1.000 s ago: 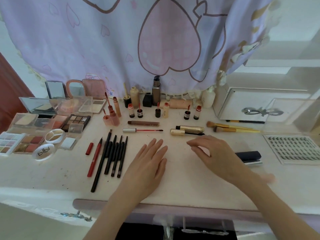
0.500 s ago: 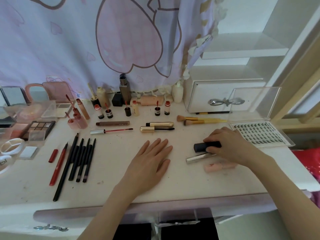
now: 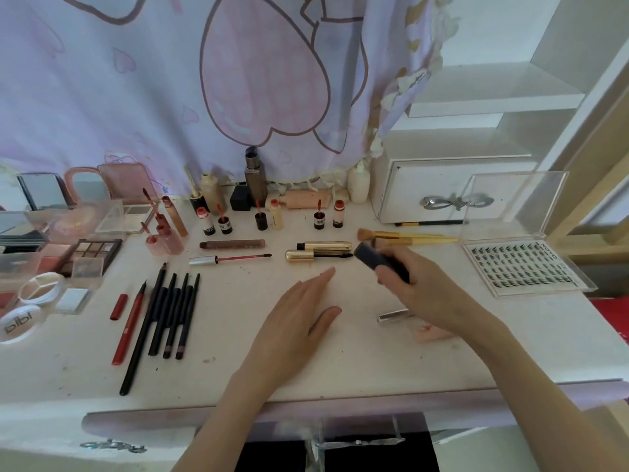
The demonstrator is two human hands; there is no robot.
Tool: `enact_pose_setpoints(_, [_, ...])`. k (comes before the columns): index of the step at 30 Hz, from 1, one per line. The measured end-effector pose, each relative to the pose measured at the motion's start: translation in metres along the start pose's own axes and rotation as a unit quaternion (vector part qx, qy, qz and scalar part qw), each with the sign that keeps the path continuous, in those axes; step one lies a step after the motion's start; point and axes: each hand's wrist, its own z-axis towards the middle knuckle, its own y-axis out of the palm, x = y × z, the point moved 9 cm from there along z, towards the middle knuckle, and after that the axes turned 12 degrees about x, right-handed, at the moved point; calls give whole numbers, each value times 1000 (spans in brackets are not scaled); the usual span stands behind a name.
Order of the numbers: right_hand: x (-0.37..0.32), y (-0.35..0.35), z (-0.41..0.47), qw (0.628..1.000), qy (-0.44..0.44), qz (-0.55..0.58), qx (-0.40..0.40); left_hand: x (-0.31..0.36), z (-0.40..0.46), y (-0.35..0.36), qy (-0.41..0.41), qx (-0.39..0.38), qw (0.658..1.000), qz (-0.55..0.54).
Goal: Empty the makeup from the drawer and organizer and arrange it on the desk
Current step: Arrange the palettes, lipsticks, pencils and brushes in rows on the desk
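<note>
Right hand (image 3: 418,287): grips dark navy tube (image 3: 377,260), now lifted off desk (image 3: 340,362), tilted.
Left hand (image 3: 299,318): flat, fingers straight, unmoved, holding nothing.
Silver tube (image 3: 393,316): left behind on desk.

dark tube (image 3: 372,259) blurred, pink tube (image 3: 434,333) half hidden under right forearm

Two bare forearms reach in from the bottom edge, seen from above. The left hand (image 3: 299,321) lies palm down and flat, fingers straight and close together, pointing up and to the right, thumb spread out to the side. The right forearm comes in diagonally from the lower right. The right hand (image 3: 420,287) is raised, knuckles up, fingers curled around a dark tube (image 3: 374,258) that sticks out toward the upper left.
</note>
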Motion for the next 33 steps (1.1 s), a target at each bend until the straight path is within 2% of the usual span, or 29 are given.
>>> enact_pose_setpoints(2, [-8,22,-7,997,-7,-14,-73,-3,1,-8,-40,28,992,-113])
enact_pose_setpoints(4, [-16,40,-14,992,-18,-21,-125,-4,1,-18,-38,67,973,-218])
enact_pose_setpoints(6, [-23,52,-18,989,-25,-14,-147,-7,0,-29,-29,105,956,-272])
enact_pose_setpoints(9, [-29,60,-20,989,-35,-19,-145,-14,0,-37,-49,118,941,-312])
enact_pose_setpoints(17, [-29,59,-19,991,-55,-38,-117,-18,0,-36,-70,116,934,-330])
enact_pose_setpoints(27, [-26,49,-7,995,-21,-19,-97,-24,0,-35,-109,117,921,-355])
enact_pose_setpoints(33, [-26,50,-7,983,-49,-91,-150,-26,-2,-22,-114,80,953,-271])
